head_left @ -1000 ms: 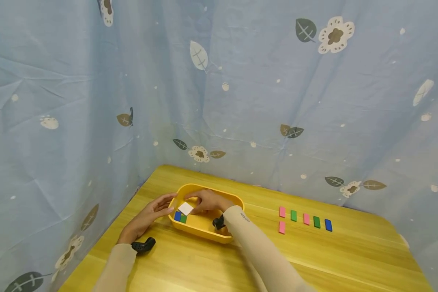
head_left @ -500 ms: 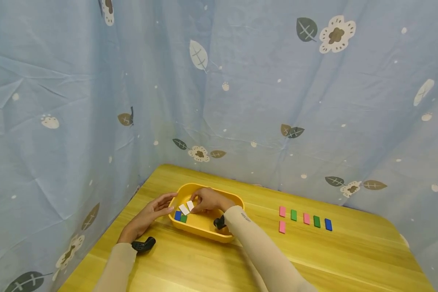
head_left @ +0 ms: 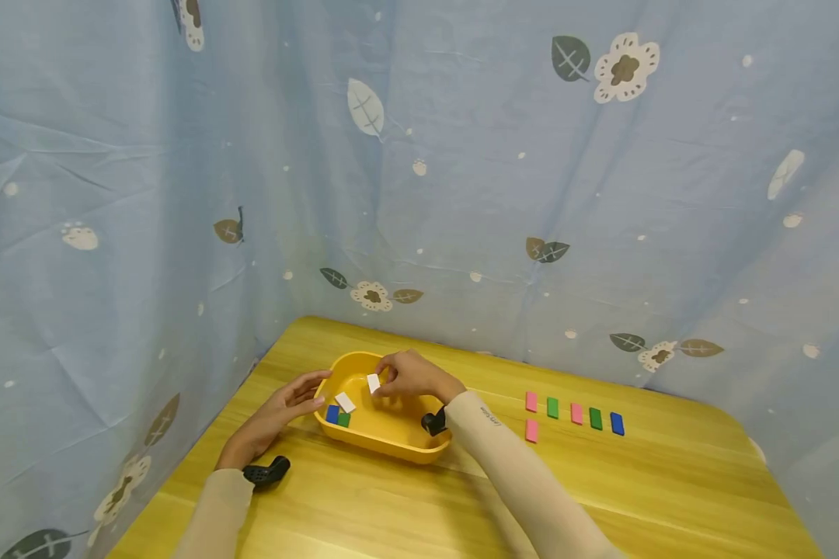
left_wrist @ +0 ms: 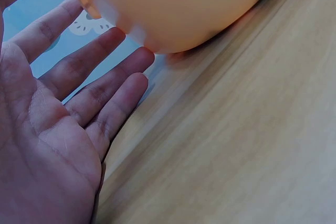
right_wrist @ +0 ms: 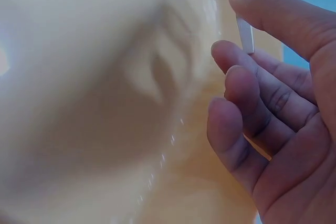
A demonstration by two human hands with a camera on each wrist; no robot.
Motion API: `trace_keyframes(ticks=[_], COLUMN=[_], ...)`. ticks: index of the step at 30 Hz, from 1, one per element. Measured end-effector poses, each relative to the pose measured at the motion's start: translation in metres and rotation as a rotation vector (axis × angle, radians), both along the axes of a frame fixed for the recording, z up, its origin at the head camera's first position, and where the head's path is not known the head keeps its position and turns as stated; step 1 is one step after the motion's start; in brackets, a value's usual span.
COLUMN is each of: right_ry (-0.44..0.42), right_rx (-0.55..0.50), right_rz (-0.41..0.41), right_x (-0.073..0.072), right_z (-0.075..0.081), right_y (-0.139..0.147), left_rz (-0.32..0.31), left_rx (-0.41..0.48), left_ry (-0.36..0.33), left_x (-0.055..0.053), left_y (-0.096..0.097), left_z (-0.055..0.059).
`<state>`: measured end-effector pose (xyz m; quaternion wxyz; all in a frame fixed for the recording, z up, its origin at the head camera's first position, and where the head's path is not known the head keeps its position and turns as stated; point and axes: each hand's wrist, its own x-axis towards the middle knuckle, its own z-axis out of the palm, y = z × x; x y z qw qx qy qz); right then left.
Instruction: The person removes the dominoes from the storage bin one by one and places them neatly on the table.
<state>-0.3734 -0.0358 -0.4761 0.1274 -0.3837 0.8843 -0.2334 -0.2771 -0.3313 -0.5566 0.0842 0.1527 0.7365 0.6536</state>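
Observation:
Thumb and fingers of my right hand [head_left: 419, 374] pinch a small white tile [head_left: 374, 383] over the yellow plastic basin [head_left: 391, 448]. In the right wrist view this white tile [right_wrist: 245, 34] is seen edge-on between thumb and fingers. Another white tile [head_left: 346, 402] lies in the left part of the basin, near a blue tile [head_left: 332, 414] and a green tile [head_left: 344, 420]. My left hand [head_left: 280, 415] is at the basin's left end, fingers extended. In the left wrist view the left hand [left_wrist: 68, 114] has its straight fingertips at the basin's outer wall [left_wrist: 184, 9].
Right of the basin several tiles lie on the wooden table [head_left: 363, 505]: a pink tile [head_left: 531, 401], a green tile [head_left: 553, 407] and a blue tile [head_left: 617, 423] among them. A patterned blue curtain [head_left: 447, 202] hangs behind and to the left.
The two white tiles, side by side at first, have come apart. My right hand has lifted one up and to the right; the other stays in the basin. The left hand has hardly moved.

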Motion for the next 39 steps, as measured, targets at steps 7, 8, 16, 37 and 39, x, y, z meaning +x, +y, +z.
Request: trace_keyframes(ticks=[7, 8, 16, 37, 39], right_ry=[-0.023, -0.021, 0.032, 0.113, 0.126], right_rx=[-0.066, -0.076, -0.132, -0.214, -0.213], right_rz=[-0.026, -0.028, -0.049, -0.264, -0.29], right_x=[0.007, 0.009, 0.018, 0.066, 0.071], right_z=[0.014, 0.016, 0.029, 0.002, -0.002], right_y=[0.036, 0.042, 0.096, 0.223, 0.233], left_rz=[-0.019, -0.019, -0.007, -0.006, -0.003], left_rx=[-0.011, -0.013, -0.017, -0.006, -0.008], left_ry=[0.007, 0.006, 0.015, -0.003, -0.009], left_x=[0.001, 0.001, -0.002, 0.003, 0.003], left_y=[0.0, 0.0, 0.002, 0.001, 0.001], left_z=[0.002, 0.002, 0.001, 0.003, 0.003])
